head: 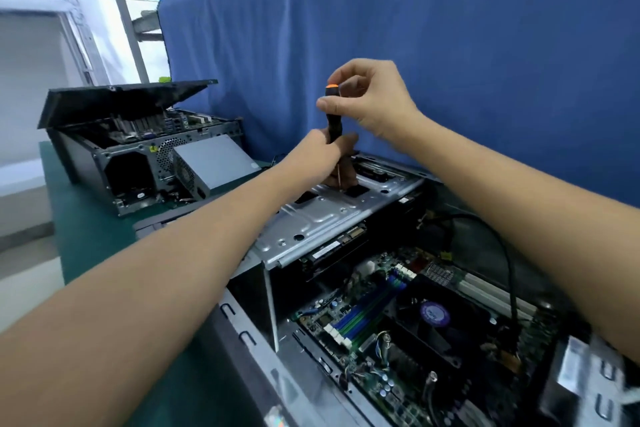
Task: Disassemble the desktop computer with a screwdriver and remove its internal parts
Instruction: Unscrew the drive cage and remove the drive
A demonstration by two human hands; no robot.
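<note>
Blue cloth backs the green tabletop carrying your opened desktop computer. Your right hand pinches the screwdriver at its cap; your left hand grips the handle's base, tip on the drive cage. Likely step: unscrewing the cage. Next, hold the shaft upright, press down, turn.

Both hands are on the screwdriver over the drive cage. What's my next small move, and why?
Probably twist the handle with the right hand while the left hand steadies it. The screwdriver stands upright, tip on the silver drive cage; the right pinches its top, the left grips lower down. The screw itself is too small to see.
</note>
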